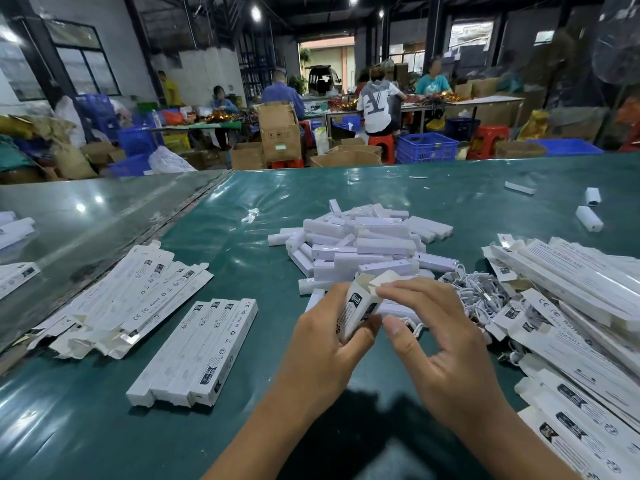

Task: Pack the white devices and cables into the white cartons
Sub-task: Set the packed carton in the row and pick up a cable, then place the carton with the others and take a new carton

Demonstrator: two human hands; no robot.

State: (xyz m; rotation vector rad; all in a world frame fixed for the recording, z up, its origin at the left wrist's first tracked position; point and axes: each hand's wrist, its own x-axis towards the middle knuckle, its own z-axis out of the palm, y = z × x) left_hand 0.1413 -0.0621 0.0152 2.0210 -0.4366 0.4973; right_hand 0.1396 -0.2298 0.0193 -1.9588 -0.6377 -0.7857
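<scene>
Readable print first: "CE FC RoHS" runs along the packed cartons lying side by side on the green table, and shows again on the flat cartons heaped at right. The left hand grips a white carton above the table's near middle, black label facing us, top flaps open. The right hand pinches that flap end with thumb and fingertips. Behind sits the pile of white devices; coiled white cables lie just beside it.
</scene>
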